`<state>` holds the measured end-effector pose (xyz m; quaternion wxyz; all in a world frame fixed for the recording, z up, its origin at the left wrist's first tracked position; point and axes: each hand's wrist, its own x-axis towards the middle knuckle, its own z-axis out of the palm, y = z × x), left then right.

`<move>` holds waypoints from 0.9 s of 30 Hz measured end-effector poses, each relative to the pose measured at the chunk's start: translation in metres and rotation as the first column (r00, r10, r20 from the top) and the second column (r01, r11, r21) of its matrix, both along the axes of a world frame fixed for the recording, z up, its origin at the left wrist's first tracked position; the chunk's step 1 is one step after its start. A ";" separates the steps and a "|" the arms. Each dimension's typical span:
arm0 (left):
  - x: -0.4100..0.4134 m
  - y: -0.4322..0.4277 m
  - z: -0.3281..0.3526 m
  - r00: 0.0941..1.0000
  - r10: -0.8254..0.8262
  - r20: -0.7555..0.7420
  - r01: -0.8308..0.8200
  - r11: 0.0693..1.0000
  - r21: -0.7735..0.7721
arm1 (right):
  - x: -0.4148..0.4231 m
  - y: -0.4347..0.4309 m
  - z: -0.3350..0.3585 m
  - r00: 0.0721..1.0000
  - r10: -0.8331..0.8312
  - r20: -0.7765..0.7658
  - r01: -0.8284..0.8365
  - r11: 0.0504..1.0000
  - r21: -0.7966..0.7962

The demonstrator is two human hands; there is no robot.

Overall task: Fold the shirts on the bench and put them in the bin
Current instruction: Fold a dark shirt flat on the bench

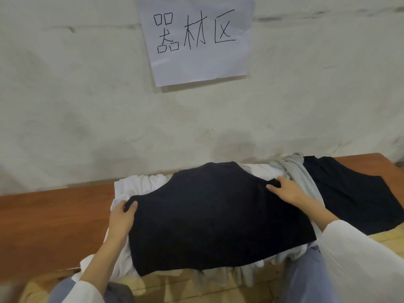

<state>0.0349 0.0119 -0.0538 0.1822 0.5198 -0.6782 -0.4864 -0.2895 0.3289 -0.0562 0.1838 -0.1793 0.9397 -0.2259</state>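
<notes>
Both pinching: left hand and right hand hold the dark shirt by its sides, spread over white shirts on the bench.

We see through one head-worn camera, facing forward and down, close above where the left hand and right hand grip the dark shirt; the wall stands just beyond.

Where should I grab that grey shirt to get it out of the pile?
I'd take the grey shirt by its bunched top end near the wall, coming from above. That end is heaped up and uncovered; lower down it lies squeezed between the middle dark shirt and another dark garment on the right.
</notes>
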 end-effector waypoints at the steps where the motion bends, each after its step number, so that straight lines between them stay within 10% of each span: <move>1: 0.001 -0.002 0.000 0.999 0.038 -0.010 -0.038 0.997 -0.071 | -0.003 0.002 0.000 0.995 -0.041 -0.088 0.037 0.998 -0.055; 8: 0.003 0.007 -0.010 0.955 0.010 0.296 0.074 0.960 -0.270 | -0.007 0.020 -0.003 0.977 -0.048 -0.208 0.050 0.999 0.004; 13: -0.053 0.004 0.010 0.884 0.067 0.462 0.250 0.768 -0.590 | -0.018 -0.035 0.004 0.937 0.000 -0.348 -0.003 1.000 -0.009; 21: -0.190 -0.020 0.000 0.634 -0.402 0.661 0.680 0.696 -0.229 | -0.040 -0.159 0.013 0.984 0.165 -0.072 -0.161 0.985 0.056; 27: -0.201 -0.025 -0.019 0.589 -0.535 0.606 0.598 0.793 0.119 | -0.043 -0.176 0.007 0.960 0.172 0.223 -0.221 0.950 0.220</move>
